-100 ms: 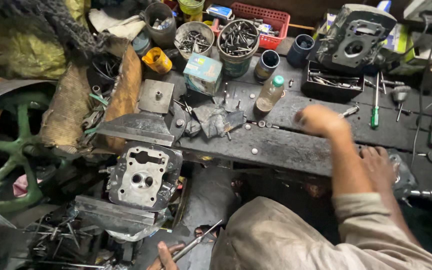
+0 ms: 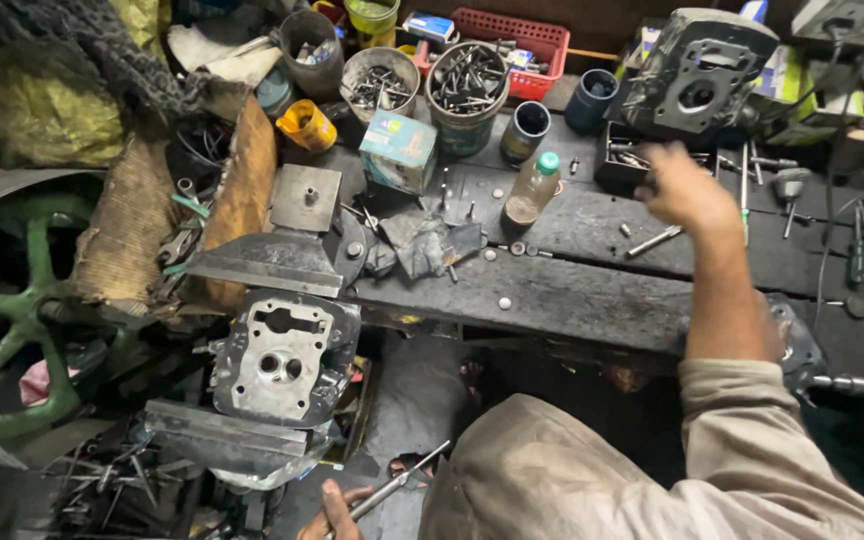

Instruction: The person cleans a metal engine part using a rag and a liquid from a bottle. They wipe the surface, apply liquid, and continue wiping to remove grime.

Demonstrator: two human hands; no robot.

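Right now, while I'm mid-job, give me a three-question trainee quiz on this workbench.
1. True or false: the right hand reaches over the black tray of small tools.
2. What does the left hand hold? A) thin metal rod B) plastic bottle C) rag
3. What colour is the cap of the plastic bottle on the bench?

Key: 1 true; 2 A; 3 green.

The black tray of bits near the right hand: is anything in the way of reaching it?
Nothing visible blocks it. The right hand, blurred, hovers over the bench right at the near edge of the black tray. The plastic bottle stands off to its left, and a loose bolt lies nearer the person.
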